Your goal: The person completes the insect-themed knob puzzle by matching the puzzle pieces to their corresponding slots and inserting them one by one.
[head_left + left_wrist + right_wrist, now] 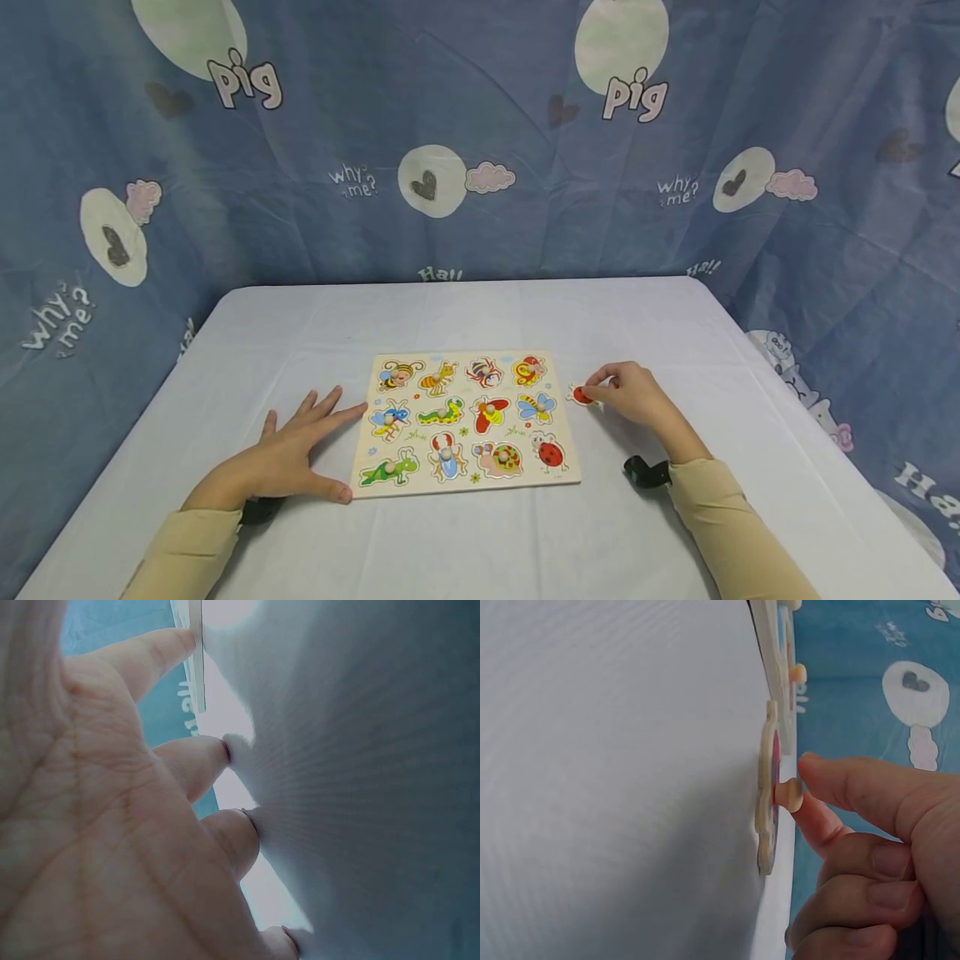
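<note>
A wooden peg puzzle board (465,429) with bright insect pictures lies on the table. Its ladybug picture (550,452) at the lower right shows no knob. My left hand (281,458) spreads its fingers beside the board, thumb and index fingertip at its left edge; in the left wrist view the other fingertips (238,844) rest on the cloth. Right of the board, my right hand (630,393) has thumb and index finger round the knob (789,795) of a ladybug puzzle piece (581,395). Whether that piece is raised off the cloth I cannot tell.
A white cloth covers the table (465,325). Behind it hangs a blue patterned curtain (510,225). Several knobbed insect pieces, such as the snail (498,459) and caterpillar (442,412), sit in the board. Dark wrist-worn devices, one (645,472) by the right cuff, are on both arms.
</note>
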{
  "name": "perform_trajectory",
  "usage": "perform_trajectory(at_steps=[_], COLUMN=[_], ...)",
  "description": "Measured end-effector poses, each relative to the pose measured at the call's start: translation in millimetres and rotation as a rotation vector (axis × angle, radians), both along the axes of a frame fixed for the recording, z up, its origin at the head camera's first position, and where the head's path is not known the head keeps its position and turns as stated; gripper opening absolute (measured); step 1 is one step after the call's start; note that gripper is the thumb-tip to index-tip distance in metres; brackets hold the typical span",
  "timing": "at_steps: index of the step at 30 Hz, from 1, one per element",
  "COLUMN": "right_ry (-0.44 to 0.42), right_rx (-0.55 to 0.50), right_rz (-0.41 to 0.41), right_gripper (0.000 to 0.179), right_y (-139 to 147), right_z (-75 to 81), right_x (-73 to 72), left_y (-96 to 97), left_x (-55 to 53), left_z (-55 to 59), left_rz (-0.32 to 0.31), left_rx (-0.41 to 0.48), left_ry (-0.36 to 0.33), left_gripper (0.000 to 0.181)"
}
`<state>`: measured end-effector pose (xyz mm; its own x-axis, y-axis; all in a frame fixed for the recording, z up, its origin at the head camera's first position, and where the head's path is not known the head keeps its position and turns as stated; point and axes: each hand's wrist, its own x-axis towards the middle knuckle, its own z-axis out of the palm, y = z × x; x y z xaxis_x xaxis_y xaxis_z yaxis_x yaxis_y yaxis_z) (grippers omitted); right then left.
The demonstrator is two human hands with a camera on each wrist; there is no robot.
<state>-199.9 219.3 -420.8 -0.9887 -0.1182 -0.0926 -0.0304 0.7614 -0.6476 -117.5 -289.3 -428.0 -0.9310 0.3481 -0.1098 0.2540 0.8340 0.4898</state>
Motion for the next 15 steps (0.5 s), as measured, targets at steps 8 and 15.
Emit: perform_trajectory(at_steps=[8, 15], right_ry=[-0.010, -0.023], right_rx=[0.025, 0.060], right_rz=[-0.016, -0.041], right_gripper=[0.021, 0.024], right_y=[-2.5, -2.3], right_z=[0.5, -0.7], right_x=[1.7, 2.3], left_y=[-0.9, -1.1], left_x=[0.3, -0.3], left_z=[-0.2, -1.2], left_rz=[0.000, -0.005], left_rx=[0.002, 0.006], left_ry=[0.010, 0.008], left_gripper=[0.123, 0.122])
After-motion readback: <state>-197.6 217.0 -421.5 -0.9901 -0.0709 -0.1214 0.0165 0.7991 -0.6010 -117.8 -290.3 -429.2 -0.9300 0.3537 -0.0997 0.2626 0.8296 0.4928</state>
